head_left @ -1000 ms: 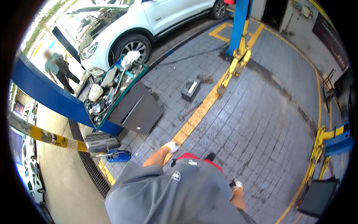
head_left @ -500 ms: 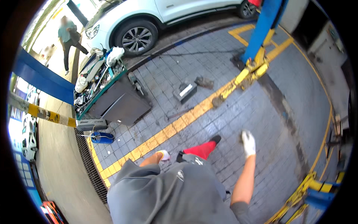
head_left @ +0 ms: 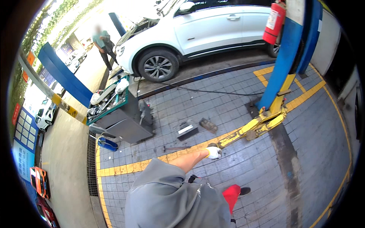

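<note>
My left hand (head_left: 214,152), in a white work glove with a yellow cuff, reaches forward at waist height. It appears just below the round end pad of a yellow lift arm (head_left: 237,135) on the floor; whether they touch cannot be made out. Its fingers look bent, but they are too small and blurred to show whether they hold anything. My right hand is out of view. A long thin metal bar (head_left: 177,148) lies on the floor ahead. Beyond it are a dark box with a white top (head_left: 187,131) and a worn brown block (head_left: 208,125).
A grey tool cart (head_left: 131,123) heaped with tools stands left, beside a blue cylinder (head_left: 108,144). Ahead is a white car (head_left: 209,30). A blue lift post (head_left: 280,62) carries a red extinguisher (head_left: 274,23). A cable (head_left: 216,91) crosses the floor. One person (head_left: 103,43) stands far left.
The view has swung up and to the left, showing more of the car and the extinguisher. My left hand has come forward; my right hand has left the view.
</note>
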{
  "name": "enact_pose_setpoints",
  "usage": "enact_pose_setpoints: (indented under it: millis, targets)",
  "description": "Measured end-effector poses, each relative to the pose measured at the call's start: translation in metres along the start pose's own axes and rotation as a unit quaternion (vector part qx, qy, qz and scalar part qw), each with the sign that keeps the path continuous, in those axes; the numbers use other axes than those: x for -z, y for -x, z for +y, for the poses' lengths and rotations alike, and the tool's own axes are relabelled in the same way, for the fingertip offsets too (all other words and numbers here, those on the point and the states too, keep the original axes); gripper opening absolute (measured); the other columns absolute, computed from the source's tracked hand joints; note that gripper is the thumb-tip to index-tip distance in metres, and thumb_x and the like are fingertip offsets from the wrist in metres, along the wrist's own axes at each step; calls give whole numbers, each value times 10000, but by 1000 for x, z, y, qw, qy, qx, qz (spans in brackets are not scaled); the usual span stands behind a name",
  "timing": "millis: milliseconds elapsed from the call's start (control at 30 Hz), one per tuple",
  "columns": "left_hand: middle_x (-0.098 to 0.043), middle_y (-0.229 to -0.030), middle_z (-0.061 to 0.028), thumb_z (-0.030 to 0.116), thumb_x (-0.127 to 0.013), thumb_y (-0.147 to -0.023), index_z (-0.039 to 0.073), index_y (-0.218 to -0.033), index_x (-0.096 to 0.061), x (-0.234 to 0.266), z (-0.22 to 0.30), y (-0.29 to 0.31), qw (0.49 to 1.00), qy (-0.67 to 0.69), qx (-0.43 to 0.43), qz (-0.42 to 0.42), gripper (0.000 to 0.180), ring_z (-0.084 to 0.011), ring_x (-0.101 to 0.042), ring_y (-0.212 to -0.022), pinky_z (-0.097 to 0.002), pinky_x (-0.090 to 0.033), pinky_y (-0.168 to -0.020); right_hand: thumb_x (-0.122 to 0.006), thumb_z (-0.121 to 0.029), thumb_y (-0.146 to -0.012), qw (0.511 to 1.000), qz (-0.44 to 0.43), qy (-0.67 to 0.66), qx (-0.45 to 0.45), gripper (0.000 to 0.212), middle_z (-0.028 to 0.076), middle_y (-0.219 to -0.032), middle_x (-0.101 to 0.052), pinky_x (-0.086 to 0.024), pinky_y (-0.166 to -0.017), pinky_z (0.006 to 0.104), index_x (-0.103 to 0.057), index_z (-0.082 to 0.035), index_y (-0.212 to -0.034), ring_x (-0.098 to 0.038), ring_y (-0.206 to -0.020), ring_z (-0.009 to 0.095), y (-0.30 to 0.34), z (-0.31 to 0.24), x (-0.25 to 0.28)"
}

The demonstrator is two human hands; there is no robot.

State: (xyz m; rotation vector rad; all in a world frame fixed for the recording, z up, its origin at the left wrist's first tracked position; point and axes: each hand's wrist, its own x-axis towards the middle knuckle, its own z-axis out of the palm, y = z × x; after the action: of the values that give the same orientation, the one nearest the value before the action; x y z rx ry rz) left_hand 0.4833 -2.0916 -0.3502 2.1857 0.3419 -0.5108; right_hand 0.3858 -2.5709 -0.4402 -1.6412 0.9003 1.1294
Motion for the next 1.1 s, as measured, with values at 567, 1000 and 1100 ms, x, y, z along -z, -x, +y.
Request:
enact_pose_setpoints:
  millis: [567, 1000, 1100]
  targets:
    - [-762, -927, -153, 319, -653, -819, 105, -974, -793, -133, 146, -48, 914, 50, 355, -189, 298, -273, -692, -786, -454, -537, -670, -707, -213, -926, 819, 22, 43, 572, 259, 117, -1003, -748, -539, -848, 349, -725, -22, -1100, -688, -947, 206, 79, -609, 232]
    - [-741, -963, -175, 339, -634, -853, 97, -1047, -717, -57, 439, -598, 974, -172, -27, -142, 322, -368, -715, -956, -464, -558, -830, -528, -515, -990, 970, 178, 164, 34, 539, 188, -1239, -693, -521, -937, 468, -705, -87, -1266, -668, -1099, 338, -189, -310, 546]
    - [-750, -1032, -176, 381, -606, -925, 74, -1161, -699, -28, 554, -645, 998, 58, -2, -12, 398, -361, -713, -1006, -447, -548, -885, -435, -488, -1061, 984, 148, -67, -70, 518, 120, -1168, -677, -533, -909, 396, -642, -91, -1321, -620, -1074, 240, -209, -251, 598]
